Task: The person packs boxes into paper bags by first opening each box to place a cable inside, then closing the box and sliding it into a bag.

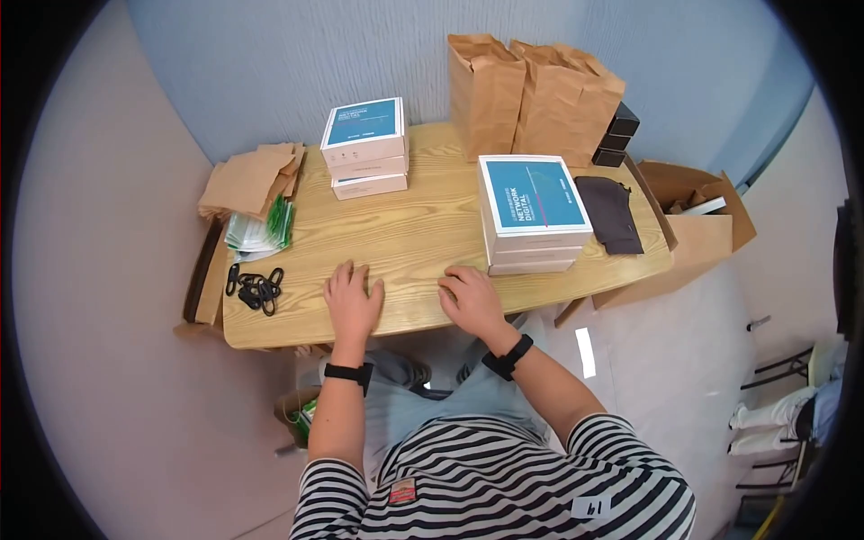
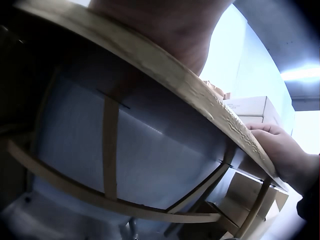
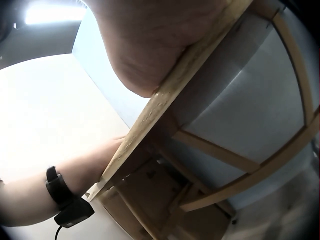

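Nearest me, I've got the left hand (image 1: 353, 301) resting on the front part of the bench (image 1: 405, 236), fingers relaxed and a bit apart, thumb out to the side. The right hand (image 1: 471, 299) rests there too, fingers loosely bent, nothing gripped in either one. Both wrists have black bands on.

Off to the left of the left hand there's a little pile of black loops (image 1: 259, 290). The near box stack (image 1: 535, 202), white with a blue "NETWORK DIGITAL" top, sits near the right hand, slightly beyond it and to its right. A dark cloth (image 1: 608, 216) lies just beside that stack.

Further back on the left: green-and-white packets (image 1: 258, 232), then flat brown paper (image 1: 247, 183), and to the right of those the far box stack (image 1: 364, 130). Right at the back, upright paper bags (image 1: 567, 103) stand next to some small black boxes (image 1: 616, 139).
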The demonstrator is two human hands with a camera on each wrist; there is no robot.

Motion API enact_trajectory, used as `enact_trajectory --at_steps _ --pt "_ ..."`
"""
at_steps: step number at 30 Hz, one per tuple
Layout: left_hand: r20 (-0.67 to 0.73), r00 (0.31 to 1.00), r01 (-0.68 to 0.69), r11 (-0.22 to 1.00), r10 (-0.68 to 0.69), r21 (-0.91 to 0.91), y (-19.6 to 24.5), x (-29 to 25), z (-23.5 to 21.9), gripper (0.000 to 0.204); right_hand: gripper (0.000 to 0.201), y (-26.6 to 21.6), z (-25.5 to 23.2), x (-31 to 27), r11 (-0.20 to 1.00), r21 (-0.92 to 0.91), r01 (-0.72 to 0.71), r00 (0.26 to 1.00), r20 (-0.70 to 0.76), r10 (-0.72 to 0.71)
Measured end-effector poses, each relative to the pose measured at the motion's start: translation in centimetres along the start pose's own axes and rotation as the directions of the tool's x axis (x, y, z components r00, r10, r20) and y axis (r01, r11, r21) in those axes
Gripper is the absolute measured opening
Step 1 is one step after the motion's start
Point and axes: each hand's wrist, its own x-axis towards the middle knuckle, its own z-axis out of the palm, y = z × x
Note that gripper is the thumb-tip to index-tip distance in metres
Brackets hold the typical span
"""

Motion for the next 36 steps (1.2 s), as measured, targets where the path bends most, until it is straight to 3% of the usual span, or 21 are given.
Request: enact_trajectory --at_steps 8,10,14,16,21,24,26,27,29,36 --pt "0.001 1.0 0.003 0.999 -0.003 -0.054 -0.4 -0.3 0.2 0.042 0.019 0.1 0.2 -0.2 1.0 0.027 0.01 1.0 -0.023 -0.01" --pt "-0.008 1.0 -0.017 0.998 0.017 0.063 -0.3 -0.3 0.1 0.042 0.019 0.1 0.2 -0.1 1.0 0.024 0.009 1.0 -0.023 -0.009" --pt "-0.025 1.0 -0.011 0.999 0.012 0.036 0.2 -0.2 -0.1 0.043 0.018 0.2 0.1 0.0 1.0 0.022 0.01 1.0 -0.016 -0.009" --pt "-0.182 0.983 0.029 1.0 -0.026 0.012 0.7 -0.3 -0.2 0.046 0.018 0.1 0.1 0.0 1.0 0.024 0.002 1.0 -0.018 -0.002" --pt "-0.068 0.998 0.019 0.999 -0.017 0.028 0.0 -0.3 0.2 0.048 0.016 0.3 0.0 0.0 1.0 0.021 0.011 0.999 -0.048 -0.01" --pt "-0.005 1.0 0.019 0.999 -0.018 0.045 -0.1 -0.2 0.1 0.047 0.028 0.4 0.0 -0.2 0.998 0.047 -0.038 0.997 0.066 0.035" --pt "0.001 1.0 0.014 0.999 -0.014 0.048 -0.1 -0.2 0.1 0.046 0.057 -0.7 -1.0 0.2 0.998 -0.056 0.01 1.0 0.001 -0.01" --pt "0.006 1.0 0.022 0.999 -0.023 0.048 -0.1 -0.2 0.1 0.046 0.057 -0.7 -1.2 0.2 0.998 -0.055 0.006 1.0 -0.002 -0.006" --pt "0.012 1.0 0.028 0.998 -0.028 0.048 0.0 -0.1 0.0 0.046 0.086 -0.5 -1.5 0.3 0.999 -0.017 0.032 0.995 0.096 -0.03" --pt "0.033 0.998 0.048 0.997 -0.05 0.059 0.0 -0.1 0.0 0.046 0.092 -0.1 -1.4 0.1 0.999 0.004 0.038 0.994 0.105 -0.038"
